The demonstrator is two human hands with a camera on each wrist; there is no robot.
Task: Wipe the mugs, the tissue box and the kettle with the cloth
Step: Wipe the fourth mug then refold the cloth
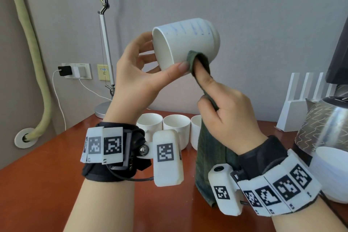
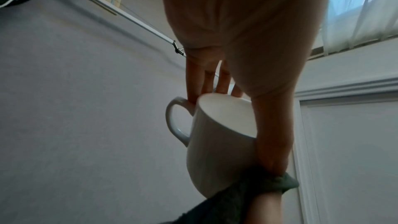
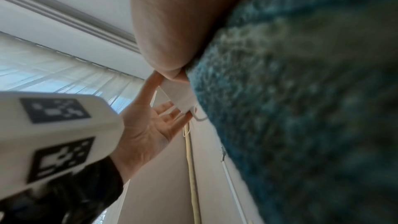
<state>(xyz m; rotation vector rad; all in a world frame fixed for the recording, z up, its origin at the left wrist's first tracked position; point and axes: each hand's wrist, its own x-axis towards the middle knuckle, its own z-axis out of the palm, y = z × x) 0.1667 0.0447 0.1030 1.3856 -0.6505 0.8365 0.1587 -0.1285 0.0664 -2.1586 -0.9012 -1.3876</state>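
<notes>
One white mug (image 1: 185,43) is held tipped on its side in the air above the surface (image 1: 47,184), mouth toward nine o'clock, my left hand (image 1: 135,73) pinching its rim between thumb and fingers. My right hand (image 1: 226,117) pinches the soft green cloth (image 1: 209,156) against the wall at six o'clock. I judge the glazed ceramic stiff, slippery and breakable, best held across the rim or by the handle.

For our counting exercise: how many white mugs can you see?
4. One mug is held up in the left hand; three stand in a row on the table. More may be hidden.
</notes>
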